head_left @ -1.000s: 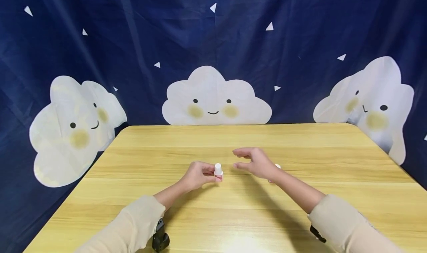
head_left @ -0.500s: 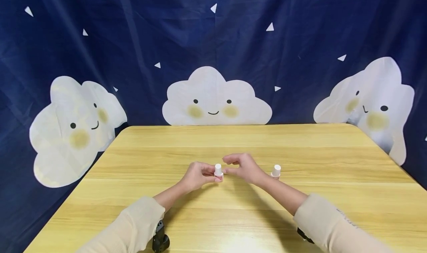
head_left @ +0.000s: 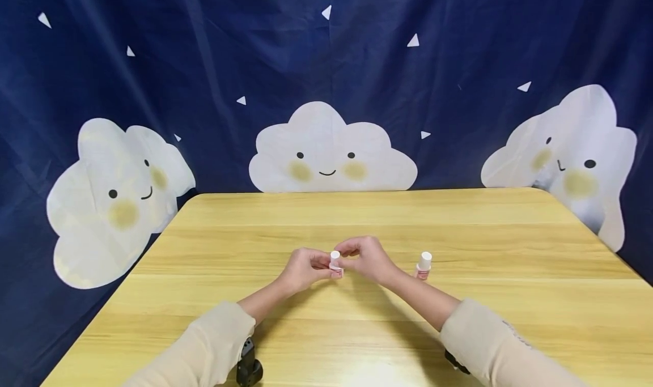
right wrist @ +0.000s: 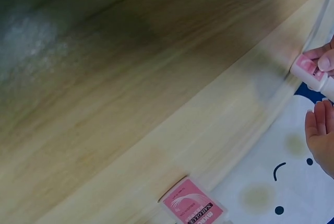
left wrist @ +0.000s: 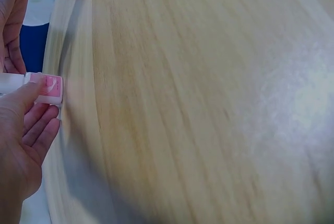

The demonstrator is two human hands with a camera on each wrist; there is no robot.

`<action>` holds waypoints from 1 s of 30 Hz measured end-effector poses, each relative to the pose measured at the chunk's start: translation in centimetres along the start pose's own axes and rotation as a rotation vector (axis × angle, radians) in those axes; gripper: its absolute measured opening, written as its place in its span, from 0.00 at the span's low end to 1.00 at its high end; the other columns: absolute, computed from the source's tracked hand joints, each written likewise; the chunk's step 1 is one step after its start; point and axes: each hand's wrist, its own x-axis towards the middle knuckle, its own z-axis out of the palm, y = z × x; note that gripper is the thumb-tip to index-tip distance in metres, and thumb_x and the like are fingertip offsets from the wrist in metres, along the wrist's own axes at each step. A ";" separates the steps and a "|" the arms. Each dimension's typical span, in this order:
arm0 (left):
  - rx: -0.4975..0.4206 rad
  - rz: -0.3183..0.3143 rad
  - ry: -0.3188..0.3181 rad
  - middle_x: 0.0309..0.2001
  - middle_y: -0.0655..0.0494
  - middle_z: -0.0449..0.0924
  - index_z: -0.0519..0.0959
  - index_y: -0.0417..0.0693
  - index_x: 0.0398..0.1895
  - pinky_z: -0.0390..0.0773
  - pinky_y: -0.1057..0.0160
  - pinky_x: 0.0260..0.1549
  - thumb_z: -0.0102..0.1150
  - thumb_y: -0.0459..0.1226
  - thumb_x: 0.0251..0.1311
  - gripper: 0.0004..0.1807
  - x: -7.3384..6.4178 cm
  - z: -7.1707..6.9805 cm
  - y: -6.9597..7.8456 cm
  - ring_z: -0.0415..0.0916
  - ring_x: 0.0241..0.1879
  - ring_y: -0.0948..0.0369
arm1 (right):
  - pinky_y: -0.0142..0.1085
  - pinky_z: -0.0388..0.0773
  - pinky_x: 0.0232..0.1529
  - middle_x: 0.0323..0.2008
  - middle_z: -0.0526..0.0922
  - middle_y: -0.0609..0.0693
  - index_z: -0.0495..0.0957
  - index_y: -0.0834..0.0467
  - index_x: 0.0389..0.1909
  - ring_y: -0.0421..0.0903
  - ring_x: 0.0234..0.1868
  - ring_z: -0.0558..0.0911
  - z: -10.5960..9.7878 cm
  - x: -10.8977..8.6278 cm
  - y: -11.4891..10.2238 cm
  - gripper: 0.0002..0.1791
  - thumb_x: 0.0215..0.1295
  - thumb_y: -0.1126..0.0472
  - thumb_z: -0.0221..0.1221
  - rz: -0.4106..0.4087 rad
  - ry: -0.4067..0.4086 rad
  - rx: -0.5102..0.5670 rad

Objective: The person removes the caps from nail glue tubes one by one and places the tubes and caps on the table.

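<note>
Clearly, the left hand [head_left: 303,271] pinches one bottle [left wrist: 54,89]; the right hand [head_left: 371,259] is by its cap [head_left: 334,255], grip unclear; another bottle [head_left: 424,266] stands apart

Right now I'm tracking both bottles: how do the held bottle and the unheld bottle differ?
The held bottle is in the left hand's grip; the unheld bottle stands on the table. In the head view, the held bottle is central; the unheld bottle is farther right. Both have white caps and pink labels.

Black gear [head_left: 249,366] shows beneath cream sleeves [head_left: 204,341] (small grey marks [head_left: 516,334] on the right one).
</note>
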 end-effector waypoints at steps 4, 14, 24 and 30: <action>-0.003 0.031 -0.004 0.33 0.42 0.85 0.82 0.32 0.38 0.83 0.69 0.31 0.67 0.30 0.49 0.13 -0.1 -0.1 -0.1 0.85 0.32 0.57 | 0.32 0.81 0.36 0.30 0.86 0.57 0.83 0.66 0.33 0.43 0.31 0.82 0.3 0.2 0.0 0.08 0.53 0.66 0.66 -0.013 0.006 0.015; 0.023 0.011 0.000 0.32 0.40 0.85 0.83 0.32 0.35 0.82 0.72 0.31 0.66 0.29 0.49 0.10 -0.1 0.0 0.0 0.84 0.33 0.52 | 0.30 0.80 0.33 0.26 0.85 0.55 0.83 0.65 0.28 0.42 0.29 0.80 0.7 0.5 -0.5 0.04 0.53 0.67 0.65 0.029 0.019 -0.002; 0.039 0.024 0.004 0.32 0.41 0.85 0.83 0.32 0.34 0.82 0.72 0.31 0.67 0.29 0.48 0.09 -0.2 -0.1 -0.1 0.84 0.32 0.53 | 0.29 0.80 0.33 0.27 0.85 0.56 0.82 0.66 0.28 0.42 0.29 0.80 0.9 0.4 -0.8 0.04 0.53 0.67 0.65 0.033 0.026 0.004; 0.024 0.036 0.020 0.32 0.39 0.84 0.83 0.31 0.35 0.82 0.71 0.31 0.66 0.28 0.48 0.10 -0.2 0.0 -0.3 0.84 0.32 0.52 | 0.26 0.78 0.31 0.24 0.84 0.55 0.82 0.65 0.25 0.40 0.27 0.79 1.2 0.3 -0.6 0.03 0.51 0.68 0.66 0.010 0.080 -0.016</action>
